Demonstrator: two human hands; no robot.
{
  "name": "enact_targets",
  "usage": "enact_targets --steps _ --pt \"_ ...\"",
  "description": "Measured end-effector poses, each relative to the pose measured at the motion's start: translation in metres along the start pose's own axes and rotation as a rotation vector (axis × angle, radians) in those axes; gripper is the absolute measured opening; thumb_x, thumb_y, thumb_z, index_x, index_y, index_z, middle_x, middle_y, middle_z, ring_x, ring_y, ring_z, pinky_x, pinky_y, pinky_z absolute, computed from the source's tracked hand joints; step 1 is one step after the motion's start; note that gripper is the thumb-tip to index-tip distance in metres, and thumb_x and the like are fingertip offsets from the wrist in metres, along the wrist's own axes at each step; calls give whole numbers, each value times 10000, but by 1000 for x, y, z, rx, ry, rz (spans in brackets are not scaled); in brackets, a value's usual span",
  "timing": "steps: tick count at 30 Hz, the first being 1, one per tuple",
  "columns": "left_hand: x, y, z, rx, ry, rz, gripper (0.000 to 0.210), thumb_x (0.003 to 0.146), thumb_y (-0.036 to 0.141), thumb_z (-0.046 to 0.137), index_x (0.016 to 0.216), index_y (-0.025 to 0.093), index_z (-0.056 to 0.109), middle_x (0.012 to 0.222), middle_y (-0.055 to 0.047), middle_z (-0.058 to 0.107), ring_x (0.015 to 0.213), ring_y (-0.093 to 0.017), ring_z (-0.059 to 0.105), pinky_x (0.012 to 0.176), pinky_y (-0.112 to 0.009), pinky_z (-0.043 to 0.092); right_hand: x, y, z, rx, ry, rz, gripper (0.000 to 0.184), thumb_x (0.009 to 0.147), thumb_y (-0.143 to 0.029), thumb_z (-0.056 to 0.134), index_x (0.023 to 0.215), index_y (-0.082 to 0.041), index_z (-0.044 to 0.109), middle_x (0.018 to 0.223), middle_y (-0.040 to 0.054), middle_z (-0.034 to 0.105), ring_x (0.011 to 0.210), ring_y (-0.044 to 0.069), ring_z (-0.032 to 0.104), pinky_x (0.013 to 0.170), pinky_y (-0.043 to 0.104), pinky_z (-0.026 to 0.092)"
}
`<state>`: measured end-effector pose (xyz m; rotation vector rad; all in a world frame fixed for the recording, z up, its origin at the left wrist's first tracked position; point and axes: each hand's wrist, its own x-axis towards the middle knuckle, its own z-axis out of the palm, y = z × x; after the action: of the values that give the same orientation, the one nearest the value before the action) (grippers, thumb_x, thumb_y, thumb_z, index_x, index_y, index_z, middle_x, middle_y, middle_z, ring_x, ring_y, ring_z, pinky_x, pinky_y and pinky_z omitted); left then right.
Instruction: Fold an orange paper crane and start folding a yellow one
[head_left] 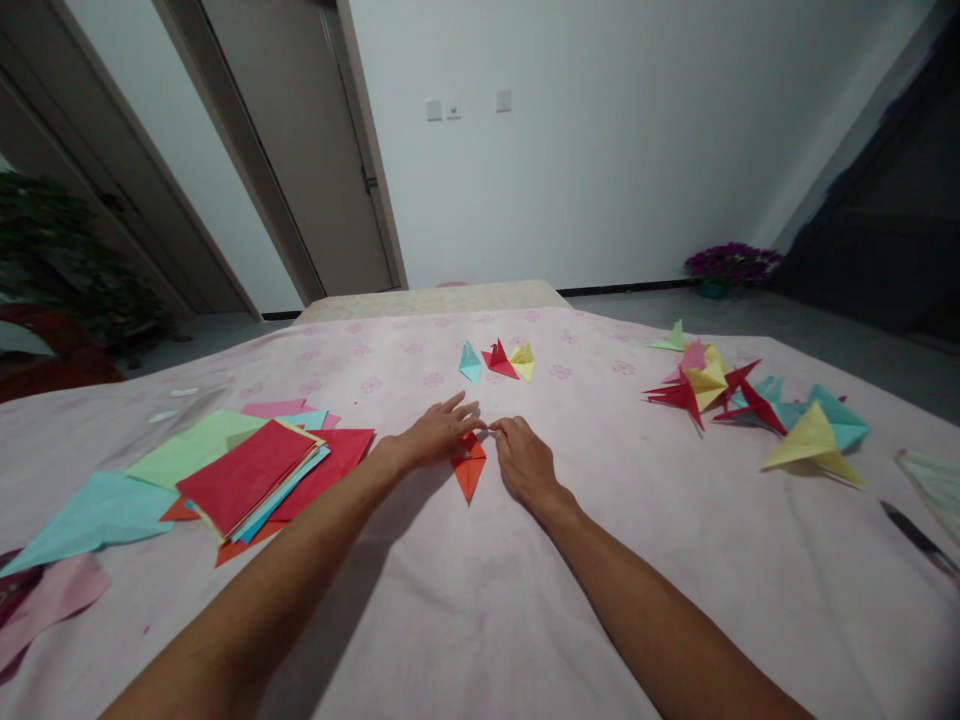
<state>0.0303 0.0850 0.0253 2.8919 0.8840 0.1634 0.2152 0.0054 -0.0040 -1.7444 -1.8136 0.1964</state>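
Beside the door, three small square plates on the white wall; at right, purple flowers on the floor; at left, a green plant.

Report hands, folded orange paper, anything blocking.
Left hand, fingers spread, at upper end of folded kite-shaped orange paper. Right hand alongside, grip unclear. Red folded-paper bird beyond, not blocking.

On the tablecloth, paper sheets lie left, origami cranes right, and folded paper between, nearer than three origami figures.
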Motion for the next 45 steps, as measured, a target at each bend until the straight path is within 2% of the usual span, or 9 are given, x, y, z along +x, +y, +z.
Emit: enact_targets --steps 4,15,18,25,29,34,37,41,45 --pt "8 -1 -10 25 -68 102 411 774 220 735 1169 259 628 1213 -75 623 1291 -279 457 1072 -411 379 2 4 1 71 56 44 219 961 -167 410 1048 -230 601 1082 34 625 950 153 601 799 251 418" --pt "5 0 -22 -76 -110 -59 327 686 303 809 964 197 673 846 -32 673 817 -206 588 731 -273 409 4 9 1 182 75 47 241 923 -163 443 1066 -236 624 1108 37 637 985 166 603 841 276 438" --pt "-9 -2 -19 -367 24 -164 246 746 273 734 975 210 672 808 0 676 747 -170 593 684 -251 407 5 11 3 240 86 51 249 900 -155 455 1048 -234 639 1081 34 647 963 166 605 840 286 448" --pt "-33 18 11 -1190 633 -481 204 738 288 729 845 180 593 792 -2 683 709 -151 632 686 -269 471 5 11 5 603 41 -128 500 704 -30 513 1155 -219 617 1047 15 641 725 111 571 708 247 472" --pt "-30 35 17 -1280 733 -431 180 747 263 738 835 190 599 971 -57 732 1056 -220 646 931 -360 463 2 6 -1 736 29 -157 440 717 -112 665 1141 -220 616 1049 20 638 663 96 561 608 226 450" --pt "-18 46 21 -1179 672 -300 140 766 249 716 794 204 586 1100 -95 723 1276 -265 534 1066 -468 384 -2 1 -7 733 138 -342 125 798 -211 717 906 -216 655 862 5 625 722 130 583 634 243 457" --pt "-17 49 22 -834 719 -279 83 796 236 680 800 213 600 1129 -83 706 1257 -260 540 1078 -489 358 -4 1 -8 618 242 -432 33 880 -212 640 847 -212 644 791 11 617 744 144 584 675 260 461" --pt "-29 49 20 -208 805 -219 19 846 232 657 860 228 644 1090 -52 698 1087 -227 595 1023 -446 369 -6 2 -7 373 256 -533 149 878 -85 554 896 -203 644 838 25 626 796 150 588 710 257 447" --pt "-41 49 23 70 669 -179 128 926 267 576 826 216 638 853 -37 688 822 -198 581 765 -338 410 -6 3 -2 128 140 -566 162 852 -68 555 879 -203 640 851 19 624 756 147 563 694 254 416"
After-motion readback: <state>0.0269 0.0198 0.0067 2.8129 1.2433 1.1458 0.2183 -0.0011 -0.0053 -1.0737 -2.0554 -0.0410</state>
